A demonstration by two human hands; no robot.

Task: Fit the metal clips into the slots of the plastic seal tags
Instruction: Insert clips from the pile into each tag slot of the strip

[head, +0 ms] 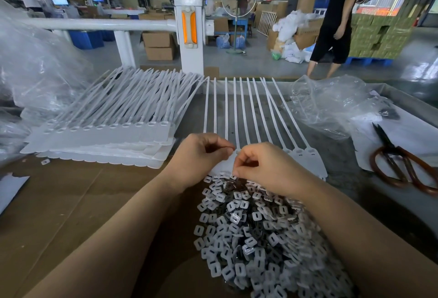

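the person is wearing nothing on either forearm: both are showing bare from the lower frame edge up to the wrists, with no sleeve or cuff coming into view. the left hand [201, 155], at about eleven o'clock from the right hand [263, 167], is showing no glove, ring or watch, and the right hand is showing none either. nails are looking short and unpainted.
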